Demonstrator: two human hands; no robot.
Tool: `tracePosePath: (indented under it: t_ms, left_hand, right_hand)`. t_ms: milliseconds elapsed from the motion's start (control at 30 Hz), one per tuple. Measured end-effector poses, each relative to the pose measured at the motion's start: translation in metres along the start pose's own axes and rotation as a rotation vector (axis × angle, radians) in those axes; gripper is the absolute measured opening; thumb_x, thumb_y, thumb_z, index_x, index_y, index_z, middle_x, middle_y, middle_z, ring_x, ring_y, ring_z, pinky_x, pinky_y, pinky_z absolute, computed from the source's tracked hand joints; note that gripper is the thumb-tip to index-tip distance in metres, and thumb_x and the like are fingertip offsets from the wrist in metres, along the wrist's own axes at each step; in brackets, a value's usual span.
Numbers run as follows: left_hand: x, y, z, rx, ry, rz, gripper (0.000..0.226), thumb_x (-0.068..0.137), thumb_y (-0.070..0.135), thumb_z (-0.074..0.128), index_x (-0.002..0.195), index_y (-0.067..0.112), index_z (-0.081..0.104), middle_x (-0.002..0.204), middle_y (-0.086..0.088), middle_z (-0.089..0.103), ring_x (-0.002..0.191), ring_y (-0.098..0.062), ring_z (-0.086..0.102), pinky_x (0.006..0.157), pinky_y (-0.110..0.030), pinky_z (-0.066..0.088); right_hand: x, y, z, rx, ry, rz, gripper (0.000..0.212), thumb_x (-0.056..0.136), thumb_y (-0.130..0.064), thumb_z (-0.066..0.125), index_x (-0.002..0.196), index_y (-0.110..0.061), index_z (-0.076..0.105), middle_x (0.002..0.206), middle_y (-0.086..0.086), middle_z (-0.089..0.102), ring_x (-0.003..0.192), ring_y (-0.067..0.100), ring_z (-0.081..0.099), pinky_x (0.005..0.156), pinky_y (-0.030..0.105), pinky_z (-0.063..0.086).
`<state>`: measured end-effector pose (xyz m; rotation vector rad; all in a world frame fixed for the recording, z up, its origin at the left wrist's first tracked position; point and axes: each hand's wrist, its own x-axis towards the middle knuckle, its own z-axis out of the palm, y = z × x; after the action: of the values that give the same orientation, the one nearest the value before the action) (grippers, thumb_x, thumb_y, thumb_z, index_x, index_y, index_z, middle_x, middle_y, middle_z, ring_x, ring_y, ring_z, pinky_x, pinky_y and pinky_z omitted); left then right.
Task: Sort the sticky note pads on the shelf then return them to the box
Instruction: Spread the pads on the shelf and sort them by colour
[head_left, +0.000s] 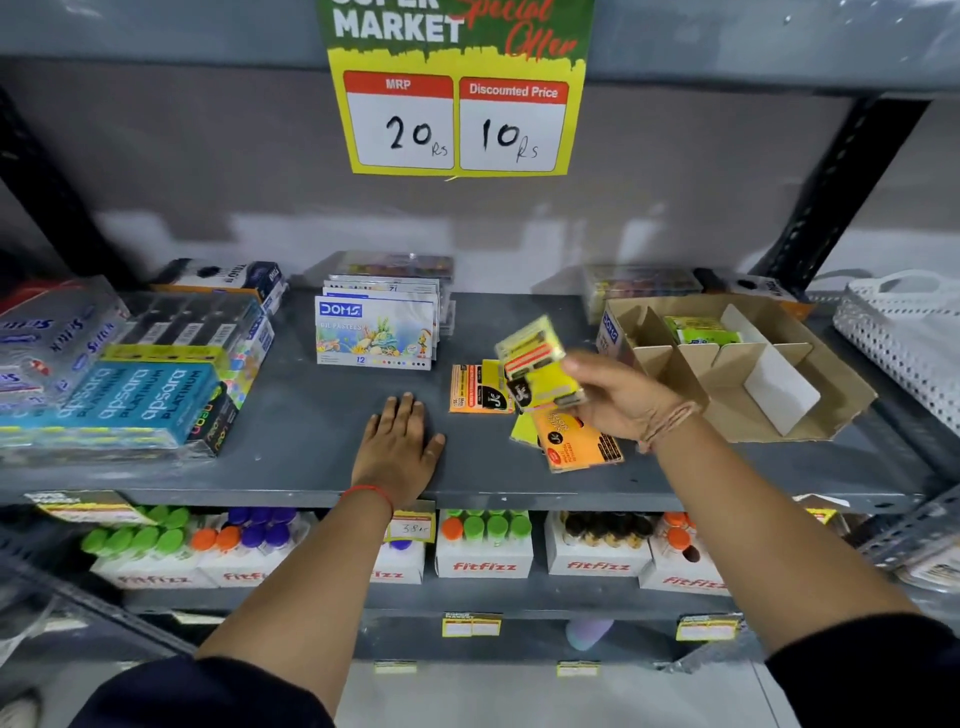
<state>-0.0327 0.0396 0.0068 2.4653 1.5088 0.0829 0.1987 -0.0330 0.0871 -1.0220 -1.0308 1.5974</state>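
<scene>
My right hand (618, 397) holds a yellow sticky note pad (540, 364) raised above the grey shelf (311, 447), left of the cardboard box (810, 415). Under it lie an orange pad (584, 441) over a yellow one (522, 431). Another orange pad (475, 389) lies flat further left, with a yellow pad edge behind it. The box has cardboard dividers, and one green pad (701, 330) sits in a rear compartment. My left hand (397, 449) rests flat on the shelf near its front edge, fingers spread and holding nothing.
DOMS oil pastel boxes (374, 332) stand at centre back. Apsara pencil packs (135, 400) and pen packs fill the left side. A white perforated basket (904, 332) sits at far right. A price sign (457, 93) hangs above. Fitfizz bottle cartons (483, 551) line the lower shelf.
</scene>
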Motion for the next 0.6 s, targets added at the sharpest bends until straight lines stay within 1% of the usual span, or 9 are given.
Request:
tracePosePath:
  t_ms: [33,100,167,200,233,333,433,500,600]
  left_hand:
    - [0.001,-0.001,-0.001,-0.008,-0.007,0.005,0.056,0.098,0.034,0.024,0.145,0.007,0.008,0.159,-0.009,0.001,0.147,-0.023,-0.001,0.120,-0.037,0.002]
    - [0.002,-0.005,-0.003,-0.035,-0.017,0.024,0.053,0.099,0.031,0.024,0.145,0.008,0.009,0.159,-0.007,0.003,0.147,-0.022,0.000,0.120,-0.036,0.003]
    - [0.004,-0.009,-0.004,-0.059,-0.016,0.045,0.051,0.099,0.027,0.024,0.145,0.011,0.012,0.159,-0.006,0.006,0.147,-0.020,0.003,0.119,-0.034,0.005]
    - [0.004,-0.010,-0.004,-0.059,-0.010,0.053,0.050,0.099,0.027,0.024,0.145,0.011,0.012,0.159,-0.005,0.007,0.147,-0.020,0.003,0.119,-0.033,0.005]
    - [0.004,-0.011,-0.004,-0.053,-0.001,0.058,0.050,0.099,0.026,0.024,0.145,0.012,0.012,0.159,-0.004,0.008,0.147,-0.020,0.004,0.120,-0.033,0.006]
    - [0.003,-0.010,-0.001,-0.050,0.029,0.062,0.050,0.099,0.026,0.024,0.145,0.012,0.012,0.158,-0.004,0.009,0.147,-0.019,0.004,0.120,-0.034,0.006]
    - [0.003,-0.010,-0.001,-0.040,0.042,0.067,0.051,0.099,0.027,0.024,0.146,0.011,0.012,0.158,-0.004,0.009,0.147,-0.019,0.004,0.120,-0.034,0.007]
    - [0.003,-0.010,0.000,-0.039,0.046,0.067,0.051,0.099,0.027,0.024,0.146,0.011,0.012,0.158,-0.004,0.009,0.147,-0.019,0.004,0.120,-0.034,0.006]
    - [0.001,-0.011,0.000,-0.041,0.054,0.071,0.051,0.099,0.026,0.024,0.145,0.011,0.013,0.158,-0.005,0.010,0.147,-0.019,0.005,0.120,-0.034,0.006]
  right_hand:
    - [0.005,0.003,0.010,-0.193,0.025,0.020,0.048,0.054,-0.026,0.088,0.096,-0.013,0.070,0.093,0.001,0.071,0.086,0.013,0.068,0.078,0.026,0.056]
    - [0.015,0.011,0.029,-0.687,0.024,0.085,0.042,0.068,-0.015,0.080,0.107,-0.011,0.063,0.102,-0.002,0.063,0.096,0.012,0.059,0.087,0.024,0.047]
    - [0.022,0.020,0.043,-1.109,0.018,0.138,0.051,0.073,-0.022,0.078,0.119,-0.014,0.058,0.121,0.000,0.058,0.112,0.016,0.052,0.098,0.029,0.042]
    - [0.024,0.025,0.049,-1.240,0.015,0.143,0.056,0.072,-0.027,0.078,0.122,-0.015,0.057,0.128,0.001,0.056,0.118,0.018,0.050,0.101,0.031,0.040]
    - [0.026,0.029,0.054,-1.313,0.013,0.141,0.060,0.071,-0.029,0.078,0.124,-0.014,0.056,0.134,0.003,0.053,0.123,0.020,0.048,0.103,0.032,0.039]
    - [0.032,0.044,0.059,-1.409,0.028,0.144,0.067,0.073,-0.029,0.076,0.133,-0.011,0.050,0.148,0.007,0.039,0.137,0.024,0.034,0.111,0.031,0.029]
    - [0.032,0.049,0.059,-1.457,0.070,0.124,0.069,0.074,-0.032,0.075,0.136,-0.016,0.048,0.157,0.008,0.022,0.145,0.024,0.018,0.118,0.033,0.017]
    - [0.027,0.041,0.052,-1.420,0.114,0.098,0.067,0.073,-0.031,0.076,0.133,-0.015,0.051,0.155,0.007,0.025,0.144,0.024,0.019,0.118,0.033,0.017]
    - [0.012,0.016,0.025,-1.288,0.318,-0.010,0.058,0.070,-0.027,0.079,0.123,-0.013,0.061,0.142,0.009,0.047,0.135,0.023,0.037,0.113,0.031,0.026]
